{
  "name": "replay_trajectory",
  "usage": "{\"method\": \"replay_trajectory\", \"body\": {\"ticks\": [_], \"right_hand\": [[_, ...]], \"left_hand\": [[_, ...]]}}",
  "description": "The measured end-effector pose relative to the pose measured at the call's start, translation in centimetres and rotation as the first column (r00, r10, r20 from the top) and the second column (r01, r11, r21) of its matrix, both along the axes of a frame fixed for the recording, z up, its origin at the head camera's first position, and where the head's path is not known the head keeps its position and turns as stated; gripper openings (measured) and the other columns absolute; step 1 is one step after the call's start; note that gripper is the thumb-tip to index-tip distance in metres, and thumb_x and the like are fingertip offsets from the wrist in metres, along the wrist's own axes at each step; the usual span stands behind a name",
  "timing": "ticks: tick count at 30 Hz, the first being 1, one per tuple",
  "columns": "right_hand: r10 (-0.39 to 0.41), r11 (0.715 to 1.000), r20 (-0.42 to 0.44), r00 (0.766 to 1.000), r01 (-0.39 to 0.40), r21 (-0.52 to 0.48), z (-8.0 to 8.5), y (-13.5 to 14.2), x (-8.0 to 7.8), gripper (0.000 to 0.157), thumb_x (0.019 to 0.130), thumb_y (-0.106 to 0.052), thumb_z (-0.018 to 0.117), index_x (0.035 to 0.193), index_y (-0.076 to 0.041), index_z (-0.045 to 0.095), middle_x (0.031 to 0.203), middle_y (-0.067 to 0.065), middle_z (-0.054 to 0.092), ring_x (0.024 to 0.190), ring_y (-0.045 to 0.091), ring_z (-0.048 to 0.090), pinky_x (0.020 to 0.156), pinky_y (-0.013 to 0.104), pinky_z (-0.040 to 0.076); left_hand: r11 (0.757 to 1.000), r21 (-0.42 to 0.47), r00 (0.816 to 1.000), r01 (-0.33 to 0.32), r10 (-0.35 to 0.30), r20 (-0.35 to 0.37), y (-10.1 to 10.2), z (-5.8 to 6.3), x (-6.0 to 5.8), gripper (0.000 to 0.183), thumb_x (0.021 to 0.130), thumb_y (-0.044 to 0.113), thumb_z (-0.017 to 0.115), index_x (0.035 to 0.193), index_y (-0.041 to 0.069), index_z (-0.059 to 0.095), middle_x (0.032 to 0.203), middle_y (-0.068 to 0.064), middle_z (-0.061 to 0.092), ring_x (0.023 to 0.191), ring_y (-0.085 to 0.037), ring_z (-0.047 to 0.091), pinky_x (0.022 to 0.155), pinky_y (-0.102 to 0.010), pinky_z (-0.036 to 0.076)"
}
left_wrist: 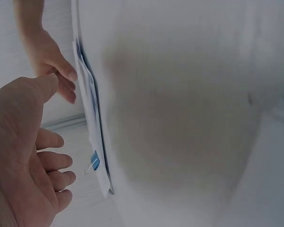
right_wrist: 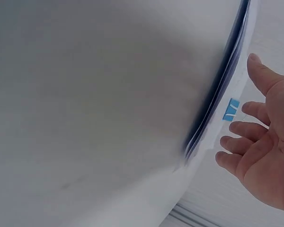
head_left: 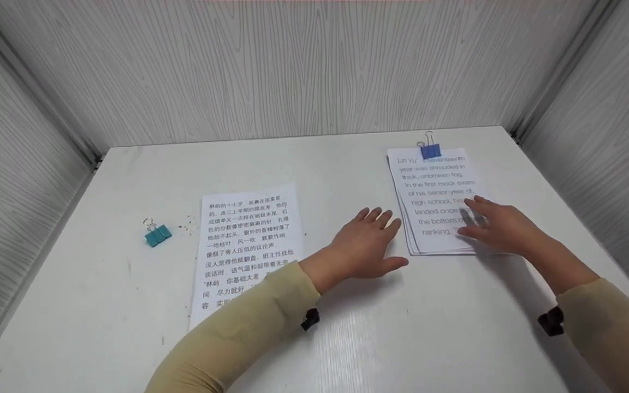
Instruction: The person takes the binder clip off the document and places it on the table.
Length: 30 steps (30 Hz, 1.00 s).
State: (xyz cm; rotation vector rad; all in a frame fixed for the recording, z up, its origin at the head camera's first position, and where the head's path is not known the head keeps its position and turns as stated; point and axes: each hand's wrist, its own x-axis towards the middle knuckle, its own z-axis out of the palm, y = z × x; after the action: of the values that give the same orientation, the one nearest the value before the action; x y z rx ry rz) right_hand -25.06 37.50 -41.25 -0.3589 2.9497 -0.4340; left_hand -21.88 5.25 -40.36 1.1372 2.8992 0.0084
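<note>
A stack of printed English pages (head_left: pixel 437 191) lies at the right of the table, a blue binder clip (head_left: pixel 431 151) on its top edge. Over the lower right part of this stack hovers my right hand (head_left: pixel 497 224), fingers spread and holding nothing. My left hand (head_left: pixel 366 245) is just left of the stack, its fingers relaxed and pointing away from me, nothing in its grasp. Both hands show again in the wrist views, the left hand (left_wrist: pixel 28 151) with loosely bent fingers and the right hand (right_wrist: pixel 265 137) with its palm bare.
Printed Chinese pages (head_left: pixel 246 240) lie left of centre, their lower part hidden by my left sleeve (head_left: pixel 243 327). Farther left sits a teal binder clip (head_left: pixel 158 235), with small dark specks beside it. Grey wood-grain walls (head_left: pixel 292 71) enclose the white table (head_left: pixel 358 338) at the back and sides.
</note>
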Motion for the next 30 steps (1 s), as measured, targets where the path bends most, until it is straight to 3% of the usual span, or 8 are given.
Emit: {"method": "replay_trajectory", "body": {"ticks": [14, 19, 30], "right_hand": [[-0.054, 0.997, 0.150, 0.987, 0.047, 0.054, -0.7, 1.2, 0.2, 0.081, 0.091, -0.053, 0.061, 0.152, -0.009, 0.032, 0.157, 0.023, 0.020, 0.140, 0.050, 0.018, 0.107, 0.066, 0.025], [-0.041, 0.998, 0.145, 0.989, 0.032, 0.058, -0.9, 1.1, 0.1, 0.081, 0.091, -0.053, 0.062, 0.151, -0.007, 0.033, 0.157, 0.024, 0.021, 0.141, 0.048, 0.018, 0.108, 0.064, 0.025], [-0.018, 0.995, 0.165, 0.986, 0.001, 0.105, -0.7, -1.1, 0.5, 0.082, 0.089, -0.053, 0.064, 0.150, -0.007, 0.035, 0.155, 0.025, 0.023, 0.139, 0.050, 0.021, 0.107, 0.064, 0.027]], "left_hand": [[0.998, -0.054, 0.993, 0.045, -0.039, 0.108, 4.1, -2.0, -0.4, 0.084, 0.091, 0.074, 0.028, 0.156, 0.022, 0.023, 0.160, 0.004, 0.024, 0.148, -0.027, 0.014, 0.120, -0.037, 0.010], [0.996, -0.075, 0.990, 0.055, -0.045, 0.131, 4.3, -2.3, -0.3, 0.082, 0.091, 0.074, 0.029, 0.154, 0.022, 0.029, 0.158, 0.003, 0.027, 0.148, -0.027, 0.016, 0.119, -0.036, 0.011], [0.989, -0.136, 0.988, 0.064, -0.043, 0.149, 3.0, -1.3, 0.3, 0.077, 0.092, 0.070, 0.036, 0.150, 0.020, 0.040, 0.154, 0.001, 0.037, 0.144, -0.024, 0.027, 0.119, -0.036, 0.017]]}}
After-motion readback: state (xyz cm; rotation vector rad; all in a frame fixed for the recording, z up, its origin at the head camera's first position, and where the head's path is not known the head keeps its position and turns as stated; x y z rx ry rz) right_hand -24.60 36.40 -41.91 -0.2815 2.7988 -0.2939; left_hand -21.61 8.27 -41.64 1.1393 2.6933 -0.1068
